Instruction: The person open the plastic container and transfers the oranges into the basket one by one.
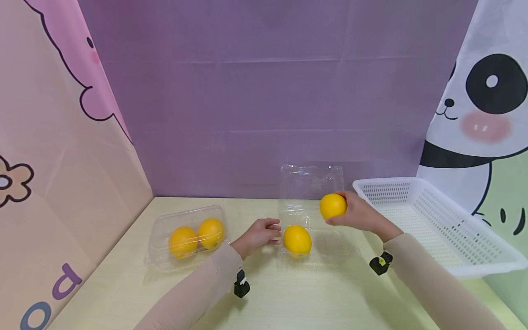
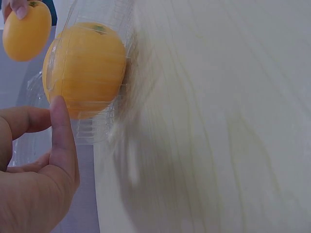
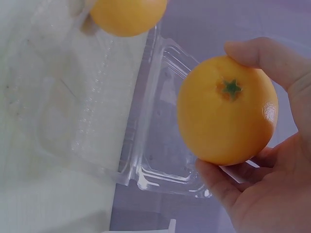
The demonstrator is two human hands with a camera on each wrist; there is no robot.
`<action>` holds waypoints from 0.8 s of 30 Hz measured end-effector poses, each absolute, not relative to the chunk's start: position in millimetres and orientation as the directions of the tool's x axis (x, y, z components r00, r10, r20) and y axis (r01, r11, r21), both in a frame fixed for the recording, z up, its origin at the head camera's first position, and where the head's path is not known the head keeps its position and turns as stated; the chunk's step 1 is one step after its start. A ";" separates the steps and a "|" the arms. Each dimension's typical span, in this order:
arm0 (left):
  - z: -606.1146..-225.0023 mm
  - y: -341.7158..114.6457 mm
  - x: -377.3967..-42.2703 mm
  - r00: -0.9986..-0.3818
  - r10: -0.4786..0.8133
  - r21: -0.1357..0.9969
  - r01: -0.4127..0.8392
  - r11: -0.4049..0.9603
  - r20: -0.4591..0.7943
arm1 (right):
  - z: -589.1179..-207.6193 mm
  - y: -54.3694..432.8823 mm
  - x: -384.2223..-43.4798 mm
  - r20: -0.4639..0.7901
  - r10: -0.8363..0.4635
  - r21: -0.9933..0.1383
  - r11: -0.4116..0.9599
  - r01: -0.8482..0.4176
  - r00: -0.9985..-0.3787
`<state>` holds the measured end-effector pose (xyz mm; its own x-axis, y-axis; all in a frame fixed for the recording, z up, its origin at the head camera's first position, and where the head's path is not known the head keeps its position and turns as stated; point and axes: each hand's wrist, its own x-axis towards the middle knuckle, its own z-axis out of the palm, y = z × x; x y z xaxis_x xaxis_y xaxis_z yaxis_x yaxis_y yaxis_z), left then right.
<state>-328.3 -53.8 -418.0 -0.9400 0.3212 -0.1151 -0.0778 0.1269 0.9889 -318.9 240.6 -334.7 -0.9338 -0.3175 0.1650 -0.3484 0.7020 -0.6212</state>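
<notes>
My right hand [image 1: 356, 211] grips a yellow-orange toy orange [image 1: 333, 206] with a green star-shaped stem mark, thumb and fingers at its sides. It is held in the air by the raised lid of an open clear plastic box [image 1: 330, 245]. Another orange [image 1: 297, 240] sits in that box's left half. At the box's left rim is my left hand [image 1: 256, 236]; its thumb and a finger meet there in a pinch, as the left wrist view shows. Left of that hand stands a second clear box [image 1: 158, 229], lid down over two oranges [image 1: 211, 233].
A white perforated basket [image 1: 416, 215] stands at the right end of the pale wooden table [image 1: 264, 302]. Behind the table hangs a purple cloth [image 1: 247, 101]. Printed cloths [image 1: 70, 183] flank it on both sides.
</notes>
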 end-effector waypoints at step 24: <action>-418.6 -52.6 -328.6 -0.945 0.306 0.987 -0.079 0.139 -0.118 | -306.8 262.3 -319.3 0.188 -0.288 -0.592 0.730 -0.342 -0.939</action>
